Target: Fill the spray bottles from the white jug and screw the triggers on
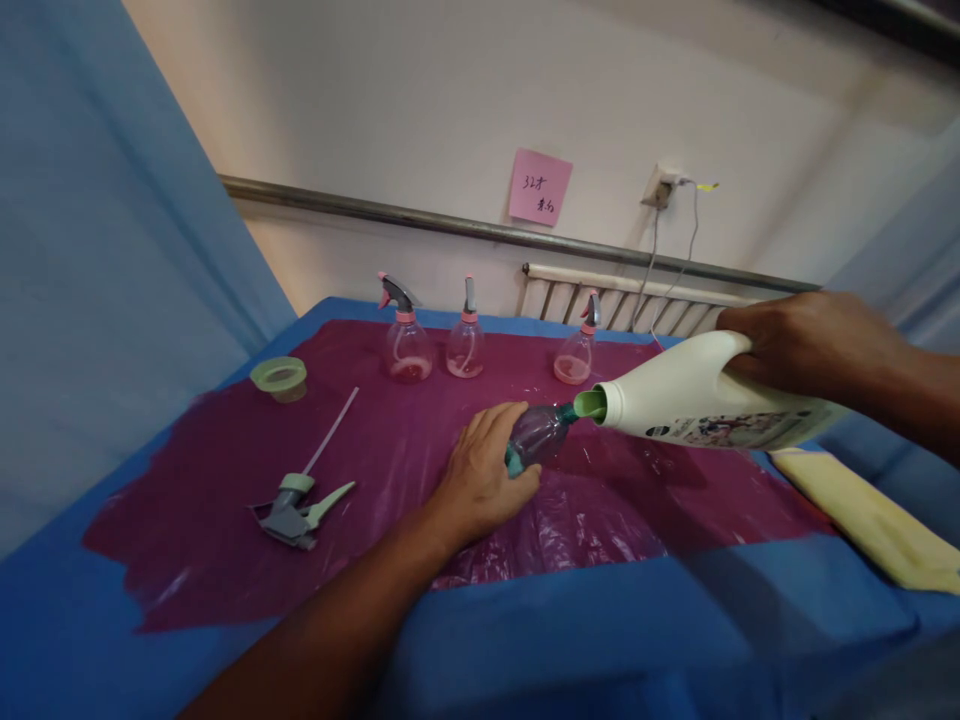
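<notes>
My left hand (491, 465) is wrapped round a clear spray bottle (538, 432) with a green neck, tilted to the right over the purple plastic sheet (375, 430). Its spray head is off. With my right hand (795, 340) I grip the handle of a large cream jug (675, 390), tipped so its mouth points left. The jug's green pouring lip (589, 404) meets the bottle's neck; whether liquid is flowing I cannot tell. To the left lies a grey and green spray head (289, 515) with its tube (332, 430). A green cap (279, 377) sits farther left.
Three spray bottles with pink collars stand along the back: one at left (409, 355), one in the middle (465, 350), one at right (574, 358). A folded yellow cloth (874, 520) lies at the right edge. Behind are a radiator (577, 290), a pipe (375, 212) and a socket with cables (661, 188).
</notes>
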The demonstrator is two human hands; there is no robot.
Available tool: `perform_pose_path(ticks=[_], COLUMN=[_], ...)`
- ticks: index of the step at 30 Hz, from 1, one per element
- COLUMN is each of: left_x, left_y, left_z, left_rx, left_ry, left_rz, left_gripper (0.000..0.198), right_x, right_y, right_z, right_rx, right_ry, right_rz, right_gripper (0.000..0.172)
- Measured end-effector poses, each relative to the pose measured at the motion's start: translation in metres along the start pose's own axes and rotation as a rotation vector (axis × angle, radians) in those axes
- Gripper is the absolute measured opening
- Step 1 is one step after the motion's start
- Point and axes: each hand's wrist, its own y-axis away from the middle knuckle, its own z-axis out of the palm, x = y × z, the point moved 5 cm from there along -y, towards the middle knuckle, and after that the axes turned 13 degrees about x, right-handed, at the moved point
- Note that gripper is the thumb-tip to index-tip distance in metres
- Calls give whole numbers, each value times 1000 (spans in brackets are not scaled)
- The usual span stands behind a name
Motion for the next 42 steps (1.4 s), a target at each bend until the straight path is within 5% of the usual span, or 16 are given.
perform_pose_path(ticks=[42], left_x=[-3], left_y=[1], left_z=[3], left_rx=[-13], left_ry=[-9], left_rz=[-7], left_gripper=[73], right_x=[2], right_y=[0], right_z=[-7], right_rx=[38], right_ry=[-11], right_rz=[-36], right_gripper=[30])
